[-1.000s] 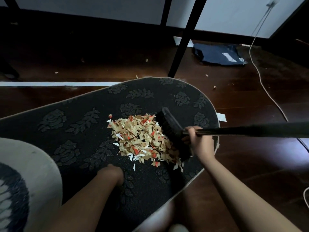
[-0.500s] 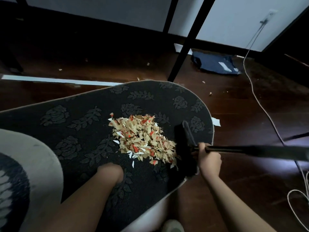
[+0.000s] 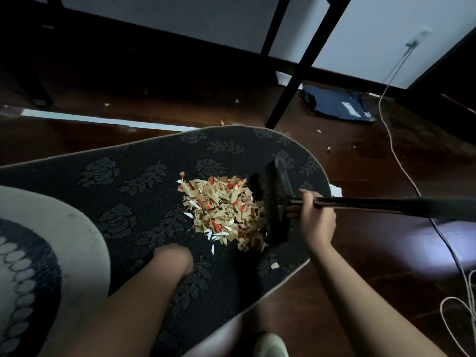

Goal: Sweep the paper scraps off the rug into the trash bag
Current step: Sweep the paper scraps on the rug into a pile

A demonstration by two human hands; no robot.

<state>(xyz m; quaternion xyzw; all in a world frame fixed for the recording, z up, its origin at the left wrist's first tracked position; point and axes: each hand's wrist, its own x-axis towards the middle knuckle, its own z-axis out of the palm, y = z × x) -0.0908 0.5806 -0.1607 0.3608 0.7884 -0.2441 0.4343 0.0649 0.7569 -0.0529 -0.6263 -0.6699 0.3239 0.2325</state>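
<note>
A heap of tan, red and white paper scraps [image 3: 222,210] lies on the dark rug [image 3: 123,176] with its rose pattern. My right hand [image 3: 318,219] grips the black broom handle [image 3: 386,204] close to the brush head [image 3: 274,202]. The bristles touch the right side of the heap. My left hand [image 3: 175,256] presses on the rug just below the heap, fingers curled under, holding nothing. A crumpled dark blue bag [image 3: 337,105] lies on the wooden floor at the back right, well away from the rug.
A black table leg [image 3: 291,83] stands just beyond the rug's far edge. A white cable [image 3: 394,143] runs down the floor on the right. Stray scraps [image 3: 336,190] lie off the rug. A pale rug [image 3: 51,253] overlaps at left. A shoe [image 3: 270,343] shows at the bottom.
The brush head swung out to the rug's right edge, then came back left against the heap. The left hand stayed pressed on the rug.
</note>
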